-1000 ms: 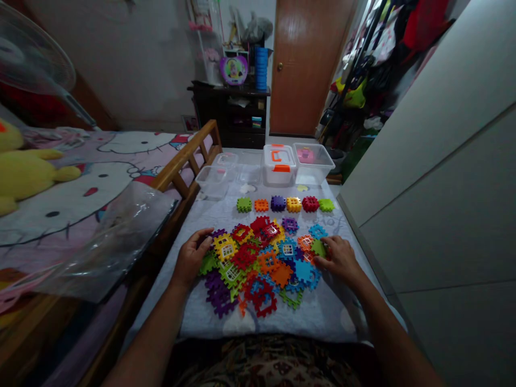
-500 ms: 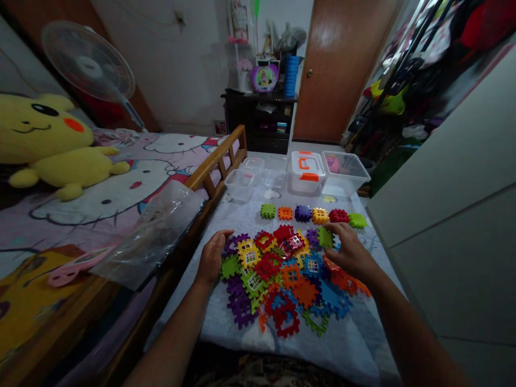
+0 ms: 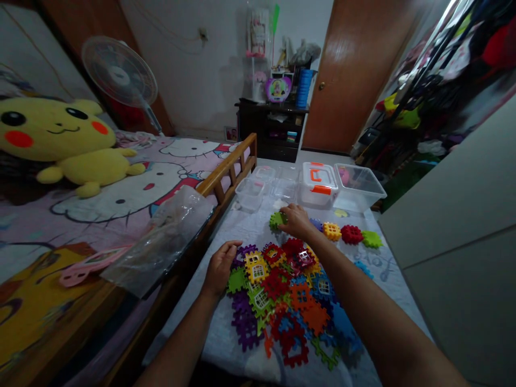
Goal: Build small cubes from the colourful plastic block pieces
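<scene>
Seemingly, the row (image 3: 331,231) is grouped by colour, kept apart from the mixed pile (image 3: 276,283); at its left end my right hand (image 3: 296,220) pinches a green piece (image 3: 276,221), while my left hand (image 3: 220,269) rests loosely open beside the pile, perhaps guarding its edge. The green piece looks notch-edged, its right side hidden by that hand.

Dim, cool indoor light; glare on clear plastic bag (image 3: 161,239), glints on red window tile (image 3: 305,258); cabinet (image 3: 262,131) deep in shadow; wide-angle stretch toward edges
</scene>
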The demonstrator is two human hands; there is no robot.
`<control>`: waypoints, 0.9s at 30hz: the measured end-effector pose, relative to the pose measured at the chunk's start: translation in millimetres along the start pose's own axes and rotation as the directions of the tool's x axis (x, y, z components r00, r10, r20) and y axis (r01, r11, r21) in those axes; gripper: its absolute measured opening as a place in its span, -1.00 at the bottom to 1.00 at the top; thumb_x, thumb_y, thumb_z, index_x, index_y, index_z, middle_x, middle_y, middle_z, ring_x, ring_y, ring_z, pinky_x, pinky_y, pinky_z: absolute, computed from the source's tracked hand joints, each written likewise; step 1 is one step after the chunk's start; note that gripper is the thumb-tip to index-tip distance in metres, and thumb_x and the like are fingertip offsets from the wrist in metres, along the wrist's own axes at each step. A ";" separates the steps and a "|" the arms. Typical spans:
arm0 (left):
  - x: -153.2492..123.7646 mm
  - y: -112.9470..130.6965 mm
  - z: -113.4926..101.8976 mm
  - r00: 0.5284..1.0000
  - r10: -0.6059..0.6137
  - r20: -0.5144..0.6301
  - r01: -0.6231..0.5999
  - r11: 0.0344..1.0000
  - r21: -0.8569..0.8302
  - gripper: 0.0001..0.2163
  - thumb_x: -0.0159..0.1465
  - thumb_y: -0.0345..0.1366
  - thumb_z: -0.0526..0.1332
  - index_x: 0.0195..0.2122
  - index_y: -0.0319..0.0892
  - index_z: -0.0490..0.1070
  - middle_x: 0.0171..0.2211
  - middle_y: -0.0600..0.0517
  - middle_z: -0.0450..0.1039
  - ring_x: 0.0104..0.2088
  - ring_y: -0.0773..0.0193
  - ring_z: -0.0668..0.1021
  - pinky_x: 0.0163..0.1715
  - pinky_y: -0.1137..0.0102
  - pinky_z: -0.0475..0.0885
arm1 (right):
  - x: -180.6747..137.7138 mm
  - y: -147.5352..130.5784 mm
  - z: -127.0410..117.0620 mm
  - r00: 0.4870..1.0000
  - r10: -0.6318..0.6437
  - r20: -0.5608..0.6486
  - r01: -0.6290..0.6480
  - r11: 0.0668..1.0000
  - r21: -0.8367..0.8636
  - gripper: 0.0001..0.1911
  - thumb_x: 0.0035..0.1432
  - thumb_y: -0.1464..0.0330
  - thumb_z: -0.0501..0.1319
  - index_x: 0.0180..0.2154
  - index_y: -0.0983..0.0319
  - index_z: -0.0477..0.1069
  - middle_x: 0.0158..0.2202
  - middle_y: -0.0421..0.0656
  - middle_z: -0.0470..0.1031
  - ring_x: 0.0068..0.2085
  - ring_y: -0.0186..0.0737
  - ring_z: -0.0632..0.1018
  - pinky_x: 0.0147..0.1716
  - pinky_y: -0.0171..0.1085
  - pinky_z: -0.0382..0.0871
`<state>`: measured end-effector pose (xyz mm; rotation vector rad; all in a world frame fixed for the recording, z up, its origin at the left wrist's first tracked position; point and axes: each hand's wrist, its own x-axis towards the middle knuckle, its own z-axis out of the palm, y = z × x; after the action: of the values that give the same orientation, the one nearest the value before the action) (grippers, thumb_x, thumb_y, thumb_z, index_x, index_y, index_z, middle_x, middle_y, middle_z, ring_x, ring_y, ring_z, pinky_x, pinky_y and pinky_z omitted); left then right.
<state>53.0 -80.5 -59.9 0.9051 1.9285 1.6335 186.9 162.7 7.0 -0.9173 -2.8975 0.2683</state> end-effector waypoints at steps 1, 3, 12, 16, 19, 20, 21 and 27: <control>0.0 0.2 -0.1 1.000 -0.002 0.002 0.002 1.000 0.004 -0.58 0.30 0.09 0.13 -0.12 -0.13 0.54 -0.09 -0.06 0.57 0.01 0.06 0.53 0.12 0.20 0.33 | 4.0 -0.7 1.7 1.000 0.008 0.014 -0.007 1.000 -0.008 -0.54 0.10 0.21 0.32 0.03 0.20 0.46 0.04 0.04 0.46 0.02 0.07 0.44 -0.04 -0.11 0.30; 0.0 0.6 -0.4 1.000 -0.002 0.004 0.002 1.000 0.014 -0.60 0.30 0.07 0.13 -0.12 -0.13 0.54 -0.10 -0.06 0.57 0.01 0.06 0.53 0.10 0.20 0.34 | 9.7 -1.0 4.9 0.999 0.016 0.034 -0.016 1.000 -0.020 -0.54 0.10 0.21 0.32 0.04 0.20 0.47 0.06 0.04 0.46 0.03 0.07 0.44 -0.04 -0.11 0.30; 0.4 1.3 -0.1 1.000 0.020 0.000 -0.020 0.999 0.050 -0.65 0.27 0.01 0.18 -0.14 -0.12 0.55 -0.10 -0.04 0.58 -0.01 0.05 0.55 0.05 0.23 0.38 | 16.0 -1.9 13.6 0.998 0.010 0.062 -0.007 0.999 -0.046 -0.53 0.12 0.18 0.29 0.06 0.18 0.47 0.07 0.05 0.44 0.04 0.09 0.43 -0.05 -0.10 0.31; 0.6 0.3 -0.3 1.000 0.020 -0.001 -0.020 0.998 0.054 -0.66 0.27 0.01 0.18 -0.14 -0.13 0.55 -0.12 -0.04 0.58 -0.03 0.06 0.55 0.05 0.24 0.38 | 16.8 -2.4 17.4 0.998 0.009 0.070 -0.006 0.999 -0.041 -0.52 0.12 0.19 0.29 0.07 0.18 0.47 0.07 0.06 0.43 0.03 0.10 0.42 -0.06 -0.09 0.31; 0.4 1.4 -0.2 1.000 0.017 -0.002 -0.017 0.998 0.052 -0.65 0.27 0.01 0.18 -0.14 -0.14 0.54 -0.12 -0.05 0.57 -0.03 0.06 0.55 0.04 0.24 0.38 | 17.9 -3.1 20.1 0.997 0.014 0.071 -0.011 0.999 -0.036 -0.53 0.12 0.19 0.30 0.06 0.17 0.47 0.08 0.05 0.43 0.03 0.09 0.42 -0.05 -0.08 0.31; 0.2 2.0 -0.1 1.000 0.019 -0.004 -0.019 0.998 0.052 -0.65 0.27 0.01 0.18 -0.14 -0.14 0.54 -0.12 -0.05 0.57 -0.04 0.06 0.55 0.04 0.24 0.38 | 18.0 -3.4 20.3 0.997 0.015 0.071 -0.013 0.999 -0.033 -0.53 0.12 0.19 0.30 0.06 0.17 0.46 0.08 0.05 0.44 0.03 0.09 0.42 -0.05 -0.08 0.31; 0.0 2.7 0.0 1.000 0.021 -0.005 -0.021 0.998 0.052 -0.65 0.27 0.01 0.18 -0.14 -0.13 0.54 -0.12 -0.05 0.57 -0.04 0.06 0.55 0.04 0.23 0.38 | 17.8 -3.8 19.9 0.997 0.018 0.072 -0.016 1.000 -0.027 -0.53 0.12 0.20 0.30 0.07 0.17 0.45 0.09 0.05 0.43 0.04 0.09 0.42 -0.04 -0.07 0.31; -0.8 3.2 0.5 1.000 0.007 -0.008 -0.007 0.999 0.054 -0.65 0.25 0.01 0.19 -0.15 -0.14 0.54 -0.15 -0.05 0.57 -0.06 0.07 0.56 0.02 0.24 0.40 | 0.1 -3.1 2.5 0.999 0.008 -0.045 -0.005 0.997 0.071 -0.28 0.12 0.25 0.32 0.28 0.27 0.23 0.20 0.11 0.35 0.15 0.13 0.38 0.09 -0.04 0.27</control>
<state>54.4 -80.5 -56.8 0.9284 1.9860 1.5982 184.8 159.9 5.2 -0.9092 -2.8247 0.3431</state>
